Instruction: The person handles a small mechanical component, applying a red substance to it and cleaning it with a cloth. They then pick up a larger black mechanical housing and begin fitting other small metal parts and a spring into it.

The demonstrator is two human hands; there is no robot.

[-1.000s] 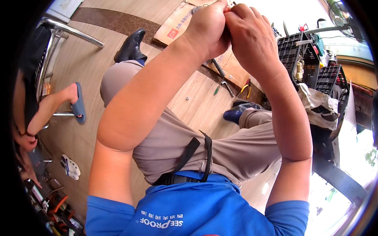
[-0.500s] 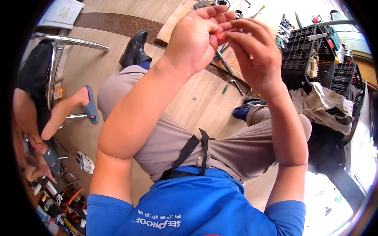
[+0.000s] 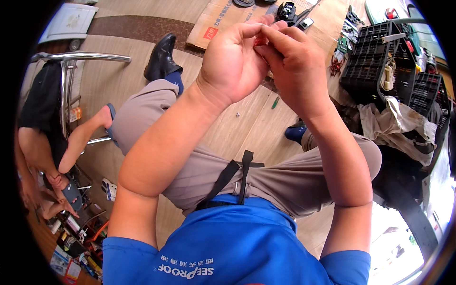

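Both hands meet above the cardboard sheet (image 3: 266, 13). My left hand (image 3: 232, 64) is turned palm up, its fingers partly curled and its thumb bent inward. Against its fingers lies a small red thing (image 3: 260, 42), too small and too covered to name. From the right, my right hand (image 3: 300, 64) closes its thumb and forefinger on the red thing in a pinch. The undersides of the right fingers and part of the red thing are hidden.
Black plastic crates (image 3: 368, 61) with tools and a pale cloth (image 3: 396, 126) stand to my right. A green-handled tool (image 3: 275, 103) and a small metal piece (image 3: 238, 114) lie on the floor. At left, another person's leg (image 3: 85, 137) is beside a chrome chair frame (image 3: 90, 57).
My right hand has moved left and its fingers have closed in on the left hand. More of the cardboard shows beyond the hands as the view has shifted.
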